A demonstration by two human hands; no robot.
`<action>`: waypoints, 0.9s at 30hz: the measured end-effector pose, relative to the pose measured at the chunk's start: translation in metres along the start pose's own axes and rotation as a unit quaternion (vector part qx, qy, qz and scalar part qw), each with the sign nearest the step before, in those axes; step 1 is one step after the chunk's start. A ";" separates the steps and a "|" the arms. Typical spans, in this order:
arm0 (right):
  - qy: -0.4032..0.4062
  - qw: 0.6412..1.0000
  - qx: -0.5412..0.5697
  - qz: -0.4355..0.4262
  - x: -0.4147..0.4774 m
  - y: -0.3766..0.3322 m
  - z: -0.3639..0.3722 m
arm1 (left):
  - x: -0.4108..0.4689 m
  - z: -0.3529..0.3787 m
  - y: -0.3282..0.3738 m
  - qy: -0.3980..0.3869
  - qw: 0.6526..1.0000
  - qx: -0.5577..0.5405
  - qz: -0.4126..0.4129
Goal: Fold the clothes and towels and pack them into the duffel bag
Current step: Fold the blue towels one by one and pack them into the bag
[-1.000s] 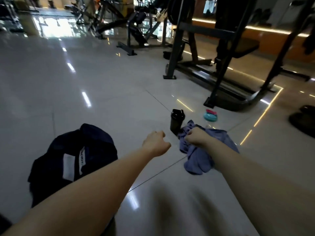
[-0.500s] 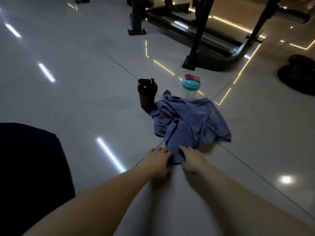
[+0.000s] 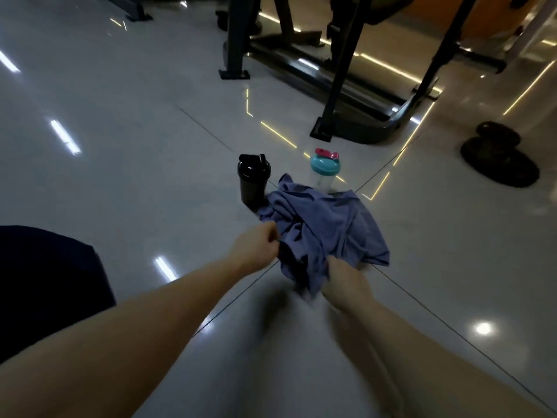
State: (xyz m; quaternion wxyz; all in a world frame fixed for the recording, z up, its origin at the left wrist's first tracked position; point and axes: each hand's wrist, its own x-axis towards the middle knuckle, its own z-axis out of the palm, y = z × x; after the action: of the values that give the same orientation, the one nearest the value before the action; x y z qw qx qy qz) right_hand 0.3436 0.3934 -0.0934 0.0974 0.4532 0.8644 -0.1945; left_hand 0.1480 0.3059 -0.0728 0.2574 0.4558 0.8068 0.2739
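A crumpled blue cloth garment (image 3: 331, 227) lies in a heap on the glossy tiled floor in the middle of the view. My left hand (image 3: 256, 248) grips its near left edge with curled fingers. My right hand (image 3: 346, 282) grips its near right edge, and the cloth between the two hands is lifted slightly. At the left edge of the view sits the dark navy duffel bag (image 3: 45, 282), only partly in view.
A black shaker bottle (image 3: 253, 182) and a clear bottle with a teal and pink lid (image 3: 325, 170) stand just behind the garment. Black gym machine frames (image 3: 340, 86) rise beyond them. Dark weight plates (image 3: 497, 158) lie at the right.
Both hands have taken hold of the garment's near edge and moved apart, lifting it a little. The view has shifted closer to the garment.
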 end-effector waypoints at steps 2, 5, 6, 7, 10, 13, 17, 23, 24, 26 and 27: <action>0.050 0.992 0.110 -0.030 -0.001 -0.015 -0.032 | 0.008 -0.025 0.032 0.018 0.991 -0.132 0.022; 0.110 0.963 0.231 -0.085 -0.003 -0.046 -0.094 | 0.009 -0.060 0.092 0.021 0.959 -0.277 0.052; 0.145 0.957 0.238 -0.084 -0.001 -0.052 -0.117 | 0.009 -0.072 0.112 0.020 0.949 -0.306 0.069; 0.181 0.953 0.235 -0.064 0.001 -0.056 -0.141 | 0.008 -0.085 0.131 0.021 0.941 -0.328 0.087; 0.237 0.948 0.213 -0.013 -0.005 -0.056 -0.216 | 0.005 -0.127 0.179 0.028 0.923 -0.356 0.144; 0.292 0.936 0.196 -0.022 -0.024 -0.066 -0.290 | -0.005 -0.164 0.214 0.026 0.912 -0.370 0.176; 0.355 0.907 0.217 -0.058 -0.060 -0.093 -0.350 | -0.019 -0.192 0.250 0.062 0.908 -0.376 0.172; 0.205 0.929 0.266 -0.155 -0.103 -0.117 -0.357 | -0.049 -0.231 0.235 0.144 0.905 -0.382 0.121; 0.157 0.934 0.265 -0.180 -0.109 -0.124 -0.356 | -0.057 -0.241 0.228 0.157 0.895 -0.401 0.114; 0.066 0.934 0.277 -0.217 -0.121 -0.142 -0.354 | -0.075 -0.261 0.216 0.172 0.884 -0.422 0.103; 0.030 0.930 0.284 -0.232 -0.127 -0.152 -0.353 | -0.083 -0.268 0.210 0.179 0.885 -0.417 0.101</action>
State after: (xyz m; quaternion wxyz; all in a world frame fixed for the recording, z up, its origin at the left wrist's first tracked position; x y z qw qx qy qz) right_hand 0.2944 0.3704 0.3078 -0.1089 0.2544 0.8566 -0.4355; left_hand 0.1322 0.2686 0.2750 0.2456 0.3287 0.6004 0.6864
